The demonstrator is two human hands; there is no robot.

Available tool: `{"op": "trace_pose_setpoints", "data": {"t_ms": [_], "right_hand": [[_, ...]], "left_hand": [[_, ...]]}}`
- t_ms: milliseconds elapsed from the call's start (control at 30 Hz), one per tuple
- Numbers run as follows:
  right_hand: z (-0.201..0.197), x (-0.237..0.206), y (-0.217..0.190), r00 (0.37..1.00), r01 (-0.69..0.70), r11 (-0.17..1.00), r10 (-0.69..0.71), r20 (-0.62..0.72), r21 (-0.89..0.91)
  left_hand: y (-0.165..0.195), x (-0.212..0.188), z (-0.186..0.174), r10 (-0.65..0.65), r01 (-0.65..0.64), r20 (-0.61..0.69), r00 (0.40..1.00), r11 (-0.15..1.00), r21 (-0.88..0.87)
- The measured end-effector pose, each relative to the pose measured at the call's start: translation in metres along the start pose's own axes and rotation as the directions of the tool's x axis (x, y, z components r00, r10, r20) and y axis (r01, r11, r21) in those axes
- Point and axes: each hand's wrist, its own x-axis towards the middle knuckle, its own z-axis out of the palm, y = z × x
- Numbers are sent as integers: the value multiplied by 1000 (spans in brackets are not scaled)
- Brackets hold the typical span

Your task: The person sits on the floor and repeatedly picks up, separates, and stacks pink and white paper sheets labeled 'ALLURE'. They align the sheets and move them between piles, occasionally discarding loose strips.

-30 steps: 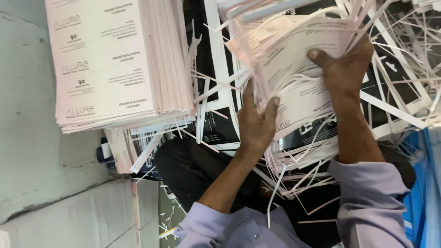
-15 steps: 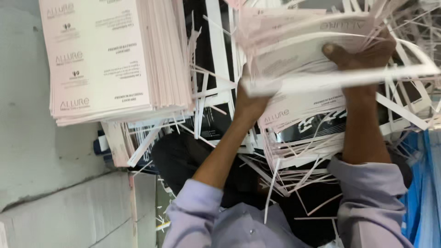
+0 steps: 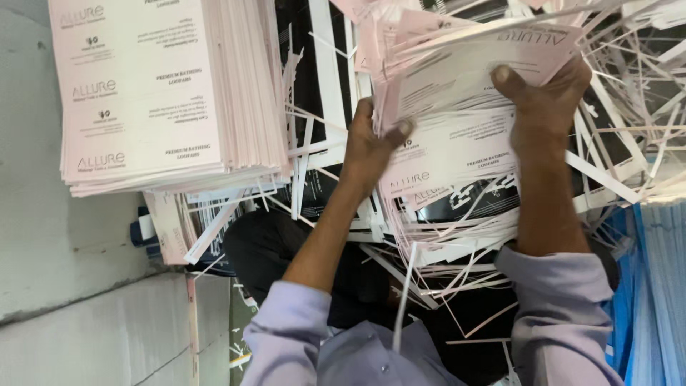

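From the head view I see both hands closed on one bundle of pale pink printed cards held in the upper middle of the frame. The left hand grips the bundle's left edge, thumb on the top face and fingers wrapped behind it. The right hand clamps the bundle from the right side, thumb pressed on the top sheet, fingers hidden under the stack. The sheets in the bundle are fanned and uneven, with several corners sticking out at different angles. Loose white paper trim strips hang around and under the bundle and spread to the right edge of the frame. To the left, well apart from the hands, a tall squared stack of the same pink cards lies with its top sheet showing rows of printed labels. Dark printed sheets show between the stack and the held bundle. Both forearms come out of lilac shirt sleeves. A grey concrete surface fills the lower left, and blue sheet material lies at the right edge.
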Motion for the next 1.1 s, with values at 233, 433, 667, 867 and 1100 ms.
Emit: {"op": "trace_pose_setpoints", "data": {"t_ms": [233, 433, 667, 867, 1100], "right_hand": [[-23, 14, -9, 970, -142, 965, 180, 166, -220], [-11, 10, 2, 955, -36, 825, 195, 225, -564], [-1, -3, 19, 977, 188, 923, -142, 157, -337], [4, -14, 24, 977, 215, 937, -206, 60, -277], [0, -8, 33, 969, 248, 947, -244, 42, -204]], "left_hand": [[-29, 15, 9, -28, 47, -152, 988, 991, 124], [-17, 22, 19, 185, -164, -309, 933, 982, 94], [-4, 0, 28, 336, -290, -365, 868, 941, 176], [-6, 6, 20, 116, -51, -385, 915, 983, 175], [-3, -4, 25, 169, -183, -323, 931, 983, -13]]}}
